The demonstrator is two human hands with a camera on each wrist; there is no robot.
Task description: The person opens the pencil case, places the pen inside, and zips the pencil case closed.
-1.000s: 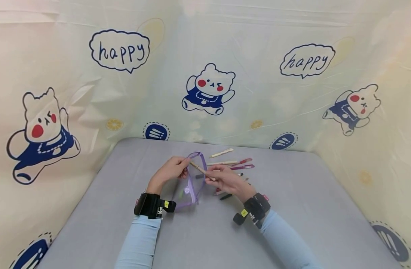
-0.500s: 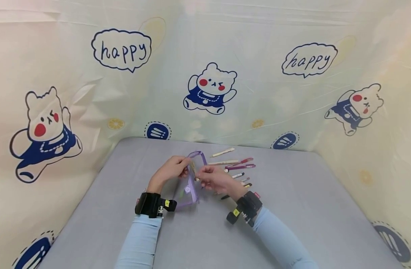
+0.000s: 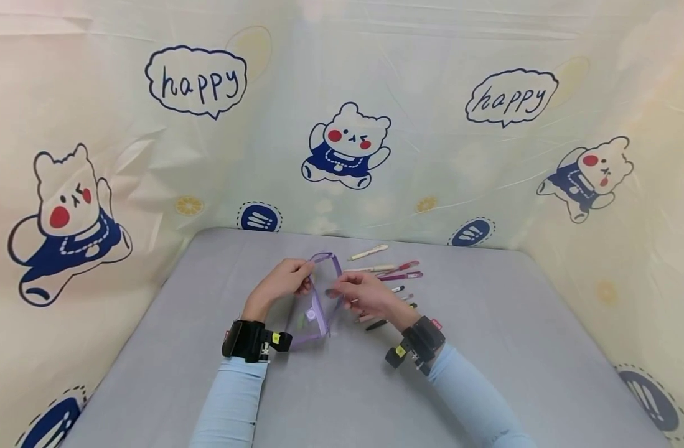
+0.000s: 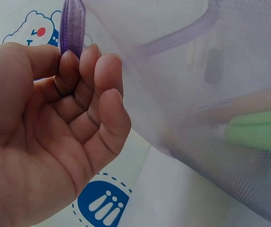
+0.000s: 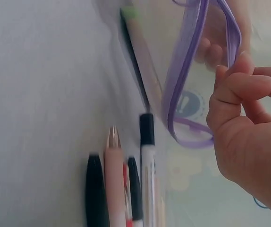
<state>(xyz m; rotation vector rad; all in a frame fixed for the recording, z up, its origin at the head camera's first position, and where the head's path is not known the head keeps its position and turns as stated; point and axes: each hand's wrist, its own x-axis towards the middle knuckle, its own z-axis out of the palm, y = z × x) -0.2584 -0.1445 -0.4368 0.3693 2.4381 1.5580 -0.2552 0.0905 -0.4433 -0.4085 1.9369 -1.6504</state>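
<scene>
A purple-trimmed mesh pencil case (image 3: 317,317) stands unzipped between the two hands. My left hand (image 3: 282,283) pinches its zipper edge (image 4: 72,28) between thumb and index finger, the other fingers curled beside the mesh. At the opposite side of the mouth, my right hand (image 3: 370,294) has curled fingers, and the purple rim runs in between its fingertips (image 5: 242,60). No pen shows in that hand. Through the mesh I see a green-capped pen (image 4: 258,130) inside. Other contents are blurred by the mesh.
Several loose pens lie right of the case: a cream pen (image 3: 368,252) at the back, a purple pen (image 3: 400,275), a pink-barrelled pen (image 5: 114,184) and a black-capped white pen (image 5: 148,175). A printed cloth (image 3: 235,162) hangs behind the grey table (image 3: 168,373).
The beige pen that my right hand held over the case has gone from view, after tilting down into its mouth. My right hand has drawn slightly back right; my left hand keeps its hold.
</scene>
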